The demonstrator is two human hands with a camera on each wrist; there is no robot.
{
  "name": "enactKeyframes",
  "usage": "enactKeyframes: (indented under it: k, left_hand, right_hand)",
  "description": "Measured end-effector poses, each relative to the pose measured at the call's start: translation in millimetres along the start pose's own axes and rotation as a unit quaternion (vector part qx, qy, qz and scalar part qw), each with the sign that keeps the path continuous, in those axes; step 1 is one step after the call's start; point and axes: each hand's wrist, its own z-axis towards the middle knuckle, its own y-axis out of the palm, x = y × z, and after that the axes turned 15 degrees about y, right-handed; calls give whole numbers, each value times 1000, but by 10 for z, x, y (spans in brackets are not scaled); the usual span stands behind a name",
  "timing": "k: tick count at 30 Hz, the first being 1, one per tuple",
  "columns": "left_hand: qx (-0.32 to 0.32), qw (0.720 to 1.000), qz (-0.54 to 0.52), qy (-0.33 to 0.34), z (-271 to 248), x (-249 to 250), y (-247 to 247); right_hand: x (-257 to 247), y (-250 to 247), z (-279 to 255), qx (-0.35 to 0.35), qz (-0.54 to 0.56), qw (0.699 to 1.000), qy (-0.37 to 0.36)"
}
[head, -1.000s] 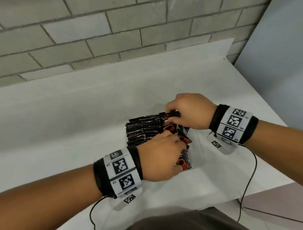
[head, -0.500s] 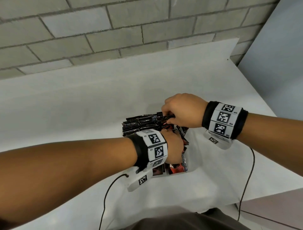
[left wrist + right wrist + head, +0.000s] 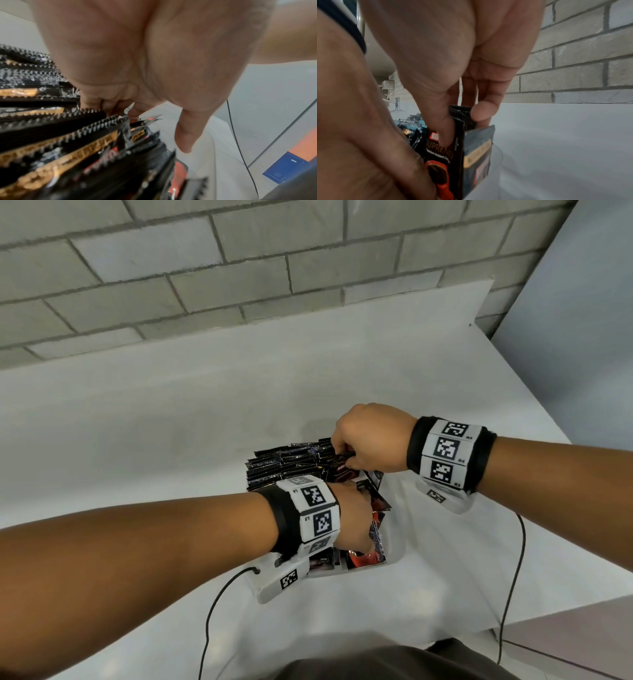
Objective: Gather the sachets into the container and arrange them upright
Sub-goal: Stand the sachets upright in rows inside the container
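Observation:
Several black sachets (image 3: 284, 463) with gold strips stand packed on edge in a pale container (image 3: 388, 559) on the white table. My right hand (image 3: 342, 460) is at the container's far right end. In the right wrist view my right hand (image 3: 462, 121) pinches a small bunch of upright sachets (image 3: 441, 155) between thumb and fingers. My left hand (image 3: 356, 518) reaches in from the left over the near half. In the left wrist view its fingers (image 3: 96, 98) curl down among the sachets' serrated tops (image 3: 68, 128), thumb out; the fingertips are hidden.
The white table (image 3: 171, 440) runs back to a grey brick wall (image 3: 239, 268). Its right edge drops off beside a blue-grey panel (image 3: 582, 337). Two black cables (image 3: 212, 611) (image 3: 513, 577) trail from my wrists across the near table.
My left arm has swung across from the near side, and its hand has pushed deeper into the sachets. My right hand has stayed at the far right end, holding its bunch.

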Motion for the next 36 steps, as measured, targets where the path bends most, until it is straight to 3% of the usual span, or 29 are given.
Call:
enactKeyframes:
  k: [8,16,24,29,33,36]
  left_hand:
    - [11,1000,-4,12,-33,-54,7]
    - [46,997,-58,15,-66,-169,-102]
    - [178,977,-106,40,-550,-243,-352]
    - [301,948,-105,-6,-1085,-375,-336]
    - [207,972,-105,36,-1126,-468,-170]
    - [117,987,-89,60,-1005,-411,72]
  right_hand:
    - [-47,128,89,22,64,998,8]
    - [51,27,-21,-3,169,985,41]
    - [141,43,-485,100,170,978,69]
    - [-24,257,-737,20,170,984,41]
    - [-191,449,-657,-76,81,993,37]
    - [-243,519,-613,-92,37,995,31]
